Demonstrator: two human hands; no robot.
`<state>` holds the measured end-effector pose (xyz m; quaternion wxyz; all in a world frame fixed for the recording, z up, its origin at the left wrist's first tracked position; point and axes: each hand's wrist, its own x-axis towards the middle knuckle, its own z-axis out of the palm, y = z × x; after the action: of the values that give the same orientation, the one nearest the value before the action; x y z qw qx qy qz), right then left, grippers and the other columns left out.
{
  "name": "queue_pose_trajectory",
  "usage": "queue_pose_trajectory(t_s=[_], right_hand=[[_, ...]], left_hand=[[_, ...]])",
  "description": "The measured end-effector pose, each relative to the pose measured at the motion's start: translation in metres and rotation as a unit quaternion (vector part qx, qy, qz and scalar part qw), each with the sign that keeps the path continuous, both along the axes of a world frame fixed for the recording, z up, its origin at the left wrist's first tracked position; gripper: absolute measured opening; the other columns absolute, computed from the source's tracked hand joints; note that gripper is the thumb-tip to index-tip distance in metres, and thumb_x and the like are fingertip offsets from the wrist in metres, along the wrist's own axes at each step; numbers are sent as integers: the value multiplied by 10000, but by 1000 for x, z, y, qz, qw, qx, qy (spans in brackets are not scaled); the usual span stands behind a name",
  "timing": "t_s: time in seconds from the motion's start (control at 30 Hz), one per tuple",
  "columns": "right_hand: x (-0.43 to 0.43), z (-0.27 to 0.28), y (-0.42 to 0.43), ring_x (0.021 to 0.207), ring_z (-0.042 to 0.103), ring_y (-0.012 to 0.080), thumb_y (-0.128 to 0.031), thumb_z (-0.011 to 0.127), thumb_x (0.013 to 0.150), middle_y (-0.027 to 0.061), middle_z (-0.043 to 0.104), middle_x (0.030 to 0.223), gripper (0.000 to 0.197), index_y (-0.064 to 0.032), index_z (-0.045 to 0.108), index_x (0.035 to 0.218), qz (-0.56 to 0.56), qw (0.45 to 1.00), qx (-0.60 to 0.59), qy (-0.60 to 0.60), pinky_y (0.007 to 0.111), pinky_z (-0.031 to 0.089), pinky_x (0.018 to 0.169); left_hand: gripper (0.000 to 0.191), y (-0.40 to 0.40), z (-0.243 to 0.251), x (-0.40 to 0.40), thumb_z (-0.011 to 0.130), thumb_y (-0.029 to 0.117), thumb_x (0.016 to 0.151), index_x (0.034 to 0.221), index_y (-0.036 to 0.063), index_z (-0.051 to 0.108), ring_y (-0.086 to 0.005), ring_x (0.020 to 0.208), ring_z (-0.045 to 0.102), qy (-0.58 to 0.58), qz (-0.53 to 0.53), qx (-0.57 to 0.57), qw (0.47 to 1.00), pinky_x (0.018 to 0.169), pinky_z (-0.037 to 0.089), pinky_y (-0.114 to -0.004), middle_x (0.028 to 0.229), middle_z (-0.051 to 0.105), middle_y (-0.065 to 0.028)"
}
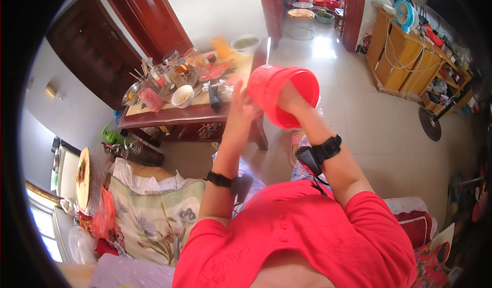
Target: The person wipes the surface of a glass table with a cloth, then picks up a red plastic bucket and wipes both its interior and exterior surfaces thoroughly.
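A red plastic bucket (269,96) is held up in front of me, tilted so that its mouth faces right and towards me. My left hand (245,102) grips it at the base end, slightly blurred. Inside the mouth reaches my right hand (289,97); its fingers are hidden or too unclear to show whether they hold anything. A black strap with a device (317,155) sits on my right forearm, and another black strap (220,179) is on the left one.
Left of the bucket stands a wooden table (173,116) crowded with jars, a white bowl (182,96) and an orange cup (221,47). A sofa (153,211) lies at lower left. Tiled floor (369,126) extends right towards a wooden cabinet (399,57) and a round black stand base (429,124).
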<state>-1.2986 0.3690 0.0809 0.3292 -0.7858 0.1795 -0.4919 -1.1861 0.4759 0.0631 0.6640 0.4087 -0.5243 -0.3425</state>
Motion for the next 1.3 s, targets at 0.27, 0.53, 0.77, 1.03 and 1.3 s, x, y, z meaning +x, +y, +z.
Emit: queue_pose_trajectory(t_s=[0.27, 0.53, 0.77, 1.03, 1.3], right_hand=[[-27, 28, 36, 738, 661, 263, -51, 551, 816, 149, 669, 812, 194, -14, 636, 986, 88, 990, 71, -85, 336, 522, 684], [-14, 40, 39, 719, 658, 241, -44, 541, 824, 139, 670, 800, 195, -22, 641, 991, -105, 952, -118, 264, 324, 518, 674], [-32, 60, 56, 670, 647, 224, -31, 510, 821, 143, 667, 774, 254, -46, 636, 1040, -4, 995, -83, -48, 311, 501, 624], [-26, 49, 54, 720, 620, 148, -51, 485, 847, 111, 637, 779, 228, -5, 600, 1038, 16, 997, 52, 51, 293, 484, 613], [3, -18, 28, 950, 615, 197, -208, 491, 946, 98, 599, 1093, 279, -39, 527, 1165, 215, 771, 544, -253, 308, 540, 759]], left_hand=[[592, -21, -4, -1, 483, 375, 942, 1404, 75, 267, -201, 1242, 415, -7, -84, -38, 996, 1012, 370, -361, 1365, 396, -96], [596, -9, 23, -28, 625, 250, 867, 1347, 44, 339, -196, 1200, 457, -57, 25, -79, 995, 990, 392, -363, 1316, 455, -95], [513, 4, 16, -3, 663, 149, 791, 1252, 22, 477, -205, 1146, 501, -198, 189, -135, 952, 947, 422, -340, 1261, 511, -123], [635, 2, 20, -3, 717, 137, 761, 1312, 31, 419, -222, 1170, 488, -134, 164, -140, 967, 974, 417, -360, 1298, 482, -117], [663, -4, -12, -21, 429, 541, 898, 1351, 62, 352, -228, 1222, 460, 10, 21, -70, 997, 1028, 360, -394, 1333, 461, -96]])
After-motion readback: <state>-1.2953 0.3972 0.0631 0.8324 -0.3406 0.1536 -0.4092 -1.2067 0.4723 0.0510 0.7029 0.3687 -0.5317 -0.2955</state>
